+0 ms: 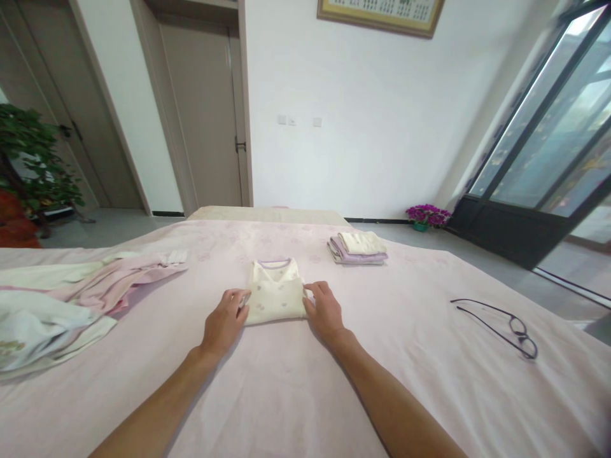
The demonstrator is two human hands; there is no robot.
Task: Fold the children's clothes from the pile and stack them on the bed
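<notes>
Both hands down on the pink bedsheet [296, 394], one at each side of the folded cream top [277, 296]. The top sits mid-bed straight ahead of me, lilac neckline at the far end, folded into a small rectangle, flat on the sheet. My left hand [224, 321] is at its left edge: fingers curled in, tips touching the fabric, palm on the sheet. Can't tell if I'm pinching the edge or only pressing against it. My right hand [325, 310] is at the right edge: fingers loosely spread and mostly extended, tips on the corner of the fabric, nothing gripped. Further back and to the right is a stack of folded clothes [357, 248], cream on lilac, well apart from the top. Left side of the bed holds a loose pile of unfolded clothes [71, 296], pink and pale green, also well apart from my hands. Glasses [518, 331] lie on the sheet far right, arms open. Beyond the bed: closed door [203, 108], plant [33, 159] at left, pot of purple flowers [427, 216] by the glass door [548, 146].
</notes>
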